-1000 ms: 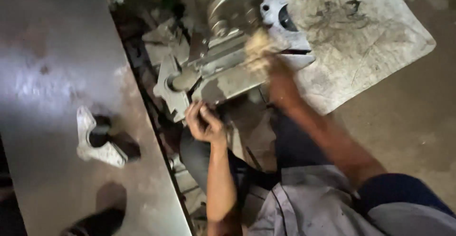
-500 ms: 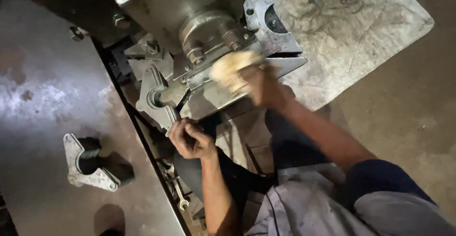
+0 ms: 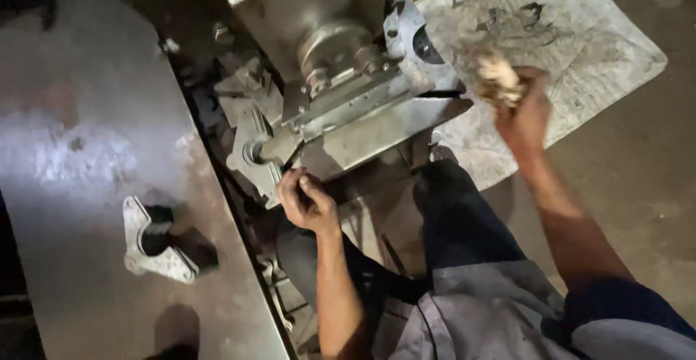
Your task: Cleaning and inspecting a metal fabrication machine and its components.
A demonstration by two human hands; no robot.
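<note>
Rag (image 3: 499, 77) is held bunched in the right hand (image 3: 528, 117), whose fingers are closed round it, raised over the stained sheet (image 3: 580, 48) on the floor. It is judged light, soft and easily crushed, so any fistful serves as a hold; as a wad it shows no long axis and no clear heading.

A thin dark tool (image 3: 296, 158) is pinched by the left hand (image 3: 308, 202), fingers curled narrow about its lower end. The tool's long axis is seen to run from the hand up and slightly away, its tip directed at the casting (image 3: 250, 155) just above the hand. It is judged stiff and slim, best taken near its near end as it is now; what kind of tool it is cannot be told.

The casting, a pale metal bracket with a round bore, is fixed at the left end of the machine's (image 3: 341, 63) slide, between the two hands and nearer the left. It is judged heavy and rigid, with hard edges.

Well to the left of the left hand, a second bracket (image 3: 148, 244) of like shape lies on the steel bench (image 3: 80, 150). Dark trousers (image 3: 464, 222) are seen between the arms.
</note>
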